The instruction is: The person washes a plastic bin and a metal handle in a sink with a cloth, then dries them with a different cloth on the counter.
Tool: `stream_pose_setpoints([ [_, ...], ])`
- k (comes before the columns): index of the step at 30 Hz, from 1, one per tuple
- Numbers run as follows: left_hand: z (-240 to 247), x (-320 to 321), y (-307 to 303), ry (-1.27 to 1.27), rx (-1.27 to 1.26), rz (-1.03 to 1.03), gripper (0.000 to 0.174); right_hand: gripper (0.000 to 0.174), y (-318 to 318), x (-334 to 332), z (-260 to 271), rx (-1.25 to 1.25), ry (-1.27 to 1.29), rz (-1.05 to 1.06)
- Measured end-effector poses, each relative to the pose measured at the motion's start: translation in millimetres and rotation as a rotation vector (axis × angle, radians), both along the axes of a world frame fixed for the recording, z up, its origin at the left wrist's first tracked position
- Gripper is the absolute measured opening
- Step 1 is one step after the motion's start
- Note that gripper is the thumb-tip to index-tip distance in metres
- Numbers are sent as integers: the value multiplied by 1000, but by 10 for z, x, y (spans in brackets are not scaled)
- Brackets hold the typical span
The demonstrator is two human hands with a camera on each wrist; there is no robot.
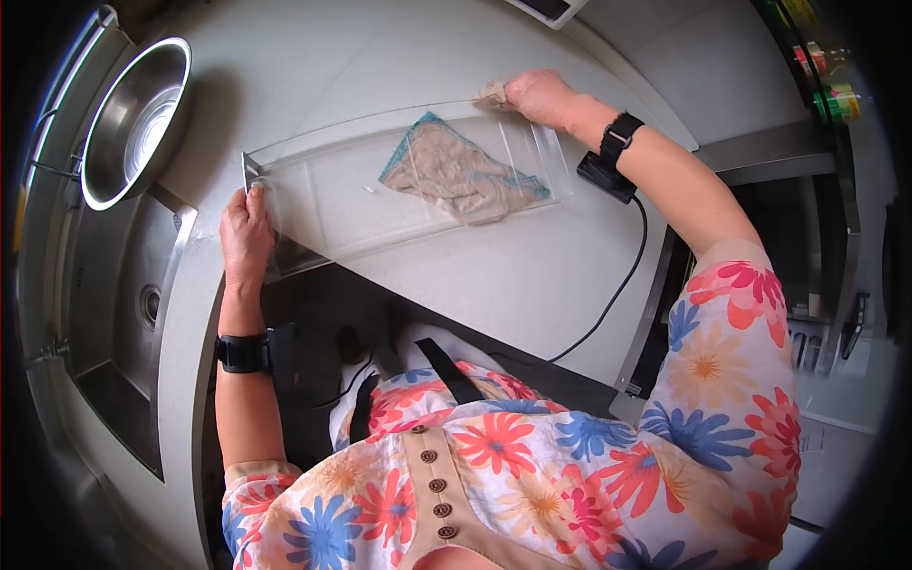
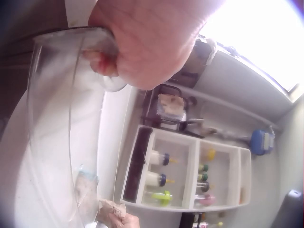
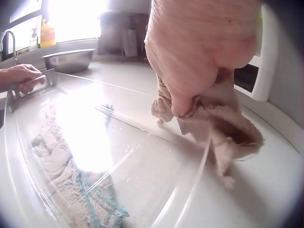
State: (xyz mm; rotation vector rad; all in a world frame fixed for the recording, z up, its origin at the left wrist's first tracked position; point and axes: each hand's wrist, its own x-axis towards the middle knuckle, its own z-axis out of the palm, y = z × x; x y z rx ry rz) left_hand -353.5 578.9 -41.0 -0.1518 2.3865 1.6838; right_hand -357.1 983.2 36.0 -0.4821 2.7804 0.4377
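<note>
A long clear plastic panel [image 1: 347, 214] with raised edges lies tilted over the counter. My left hand [image 1: 247, 237] grips its left end, thumb on top, and the left wrist view shows the fingers [image 2: 100, 64] curled round that end. At the far right corner my right hand [image 1: 541, 98] pinches a crumpled beige cloth [image 3: 232, 135] against the panel's edge. Seen through the panel, a second beige cloth with teal edging [image 1: 456, 176] lies crumpled. How the right fingertips lie inside the cloth is hidden.
A steel basin [image 1: 138, 123] stands at the far left beside the sink [image 1: 119, 313]. A black cable [image 1: 627, 275] hangs from the right wrist across the counter [image 1: 456, 294]. In the left wrist view, a white rack [image 2: 194, 171] holds several bottles.
</note>
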Motion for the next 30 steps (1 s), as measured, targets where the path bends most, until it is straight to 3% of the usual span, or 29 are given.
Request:
stream_pose_setpoints([
  [11,-71,-29,-23,46,-136,-3,34,21,-1630,-421,23,-126,-83,255],
  [14,-117,-25,-36,98,-198,-4,34,19,-2060,-510,-79,-207,-1,322],
  [19,-164,-46,-40,133,-240,-16,35,21,-2668,-643,-129,-242,-61,285],
  [25,-238,-60,-52,117,-176,17,36,23,-2476,-567,-285,-334,-10,134],
  [28,-136,-27,-35,-3,14,45,35,21,-1943,-453,-422,-395,123,71],
  [30,-127,-15,-12,3,49,47,34,32,-1514,-317,-357,-402,103,5],
])
